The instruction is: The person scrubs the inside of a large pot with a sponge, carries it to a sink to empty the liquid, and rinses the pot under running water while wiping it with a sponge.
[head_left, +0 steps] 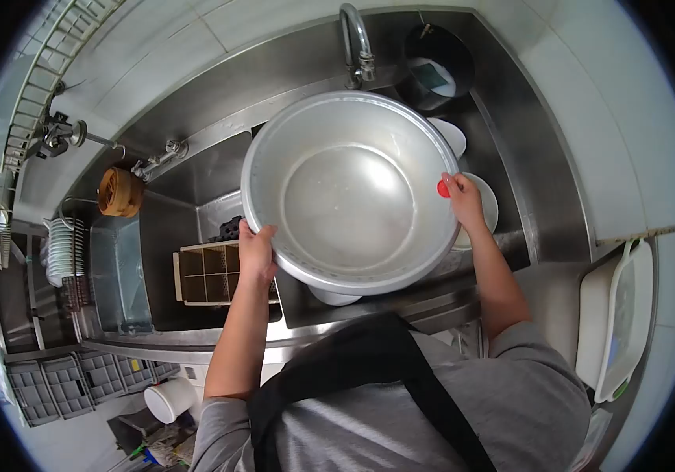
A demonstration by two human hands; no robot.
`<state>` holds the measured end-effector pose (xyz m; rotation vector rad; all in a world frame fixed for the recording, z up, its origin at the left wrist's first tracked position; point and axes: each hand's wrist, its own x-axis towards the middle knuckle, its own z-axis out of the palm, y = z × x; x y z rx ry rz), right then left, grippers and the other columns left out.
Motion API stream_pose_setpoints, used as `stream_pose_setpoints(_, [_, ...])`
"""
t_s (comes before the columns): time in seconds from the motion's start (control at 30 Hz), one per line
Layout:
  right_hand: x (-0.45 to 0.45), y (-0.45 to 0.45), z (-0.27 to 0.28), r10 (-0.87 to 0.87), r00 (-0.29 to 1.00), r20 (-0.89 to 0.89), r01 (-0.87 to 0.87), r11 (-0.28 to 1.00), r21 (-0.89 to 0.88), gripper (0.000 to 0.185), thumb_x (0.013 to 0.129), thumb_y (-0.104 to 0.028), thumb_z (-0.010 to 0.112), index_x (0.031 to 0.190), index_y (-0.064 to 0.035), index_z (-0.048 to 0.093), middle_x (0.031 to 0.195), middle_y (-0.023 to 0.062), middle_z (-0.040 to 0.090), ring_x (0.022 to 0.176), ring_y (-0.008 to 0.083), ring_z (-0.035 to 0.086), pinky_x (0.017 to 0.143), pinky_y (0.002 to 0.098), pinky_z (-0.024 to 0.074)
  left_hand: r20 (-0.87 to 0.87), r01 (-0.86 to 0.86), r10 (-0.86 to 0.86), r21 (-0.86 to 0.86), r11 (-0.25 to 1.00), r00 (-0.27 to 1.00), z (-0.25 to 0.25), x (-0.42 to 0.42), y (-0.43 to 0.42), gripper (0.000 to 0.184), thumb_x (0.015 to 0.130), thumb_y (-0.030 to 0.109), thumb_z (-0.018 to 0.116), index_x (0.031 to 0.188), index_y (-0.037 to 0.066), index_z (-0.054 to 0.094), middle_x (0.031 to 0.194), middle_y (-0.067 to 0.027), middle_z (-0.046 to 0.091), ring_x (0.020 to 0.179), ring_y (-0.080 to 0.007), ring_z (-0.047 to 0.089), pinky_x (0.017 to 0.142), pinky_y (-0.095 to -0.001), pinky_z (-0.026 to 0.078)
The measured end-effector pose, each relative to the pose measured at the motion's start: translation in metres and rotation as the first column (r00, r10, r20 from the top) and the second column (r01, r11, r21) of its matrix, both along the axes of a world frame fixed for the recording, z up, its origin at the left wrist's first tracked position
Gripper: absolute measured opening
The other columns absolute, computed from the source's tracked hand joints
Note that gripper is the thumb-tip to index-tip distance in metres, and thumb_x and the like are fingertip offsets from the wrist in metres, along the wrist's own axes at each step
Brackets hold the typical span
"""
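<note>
Head view, looking down over a person's apron at a stainless steel sink [510, 228]. A wide metal basin [349, 189] fills the centre of the frame, its open side facing up towards the camera. It covers much of the sink compartment at centre right; whether it rests on anything is hidden.

The left hand [256, 250], left of centre, is closed around the basin's near-left edge, thumb over the rim, other fingers mostly out of sight. The right hand [464, 201], right of centre, is curled at the opposite rim, fingers nearly closed, with a small red item [443, 188] at its fingertips, against the inner wall. What the item is cannot be told.

White dishes [451, 135] show just beyond the basin's right side, and another white piece [334, 298] peeks out below it. The faucet [366, 66] stands at top centre, beside a black bucket [441, 47] holding a green pad [429, 75] and suds. A divided crate [179, 277] sits left, next to the left forearm.

For good handling, both hands should probably keep the rim level and firm, since smooth metal may slip when wet. Tilting it carelessly could knock the dishes, and the right grip seems the weaker, sharing its fingers with the red item.
</note>
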<state>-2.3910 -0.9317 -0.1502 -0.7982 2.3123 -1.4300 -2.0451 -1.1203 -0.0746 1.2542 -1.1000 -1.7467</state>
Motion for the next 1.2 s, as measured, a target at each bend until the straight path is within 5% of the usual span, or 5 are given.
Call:
stream_pose_setpoints(0.27, [-0.037, -0.052, -0.012, 0.247, 0.832, -0.496, -0.008, 0.9, 0.435, 0.045, 0.083, -0.044, 0.06, 0.074, -0.0002, 0.063, 0.086, 0.0203, 0.064, 0.082, 0.0357, 0.059, 0.074, 0.0432, 0.0448, -0.043, -0.009, 0.01, 0.015, 1.0, 0.999, -0.036, -0.006, -0.004, 0.035, 0.077, -0.005, 0.049, 0.108, 0.006, 0.038, 0.1, -0.0115, 0.051, 0.09, -0.0206, 0.053, 0.082, -0.0373, 0.046])
stream_pose_setpoints(0.5, [-0.036, -0.25, 0.053, 0.394, 0.698, -0.598, -0.313, 0.919, 0.24, 0.039, 0.081, -0.041, 0.062, 0.084, -0.0022, 0.061, 0.137, 0.0221, 0.039, 0.115, 0.0362, 0.049, 0.093, 0.0428, 0.0419, 0.031, 0.012, -0.01, -0.039, 0.999, 0.999, -0.035, -0.019, -0.013, 0.035, 0.078, -0.005, 0.049, 0.109, 0.006, 0.038, 0.1, -0.0105, 0.052, 0.088, -0.0189, 0.054, 0.081, -0.034, 0.046])
stream_pose_setpoints(0.83, [-0.044, -0.285, -0.057, 0.203, 0.45, -0.87, -0.325, 0.944, 0.052, 0.029, 0.086, -0.037, 0.059, 0.093, -0.0094, 0.063, 0.104, 0.0182, 0.058, 0.105, 0.0379, 0.053, 0.087, 0.0424, 0.0455, 0.022, -0.042, 0.046, -0.132, 0.99, 0.999, -0.043, -0.028, -0.013, 0.03, 0.081, -0.004, 0.05, 0.108, 0.003, 0.039, 0.097, -0.0103, 0.055, 0.087, -0.0158, 0.054, 0.08, -0.0298, 0.045])
stream_pose_setpoints(1.03, [0.033, -0.199, -0.03, 0.356, 0.923, -0.145, -0.318, 0.919, 0.234, 0.015, 0.083, -0.02, 0.061, 0.088, -0.0069, 0.057, 0.093, 0.0153, 0.061, 0.087, 0.0355, 0.059, 0.068, 0.0437, 0.0475, 0.109, 0.005, 0.017, -0.203, 0.979, 0.994, -0.049, -0.024, -0.014, 0.031, 0.082, 0.0, 0.051, 0.109, 0.005, 0.038, 0.098, -0.0091, 0.053, 0.088, -0.0151, 0.051, 0.082, -0.0307, 0.043])
stream_pose_setpoints(1.2, [0.033, -0.17, -0.107, 0.175, 0.934, -0.313, -0.106, 0.968, 0.227, 0.011, 0.083, -0.016, 0.057, 0.088, -0.0062, 0.056, 0.088, 0.0162, 0.06, 0.083, 0.0353, 0.059, 0.069, 0.0451, 0.0473, 0.104, 0.006, 0.016, -0.204, 0.979, 0.994, -0.047, -0.024, -0.014, 0.03, 0.081, 0.0, 0.051, 0.108, 0.004, 0.038, 0.098, -0.0088, 0.052, 0.088, -0.0149, 0.05, 0.082, -0.03, 0.042])
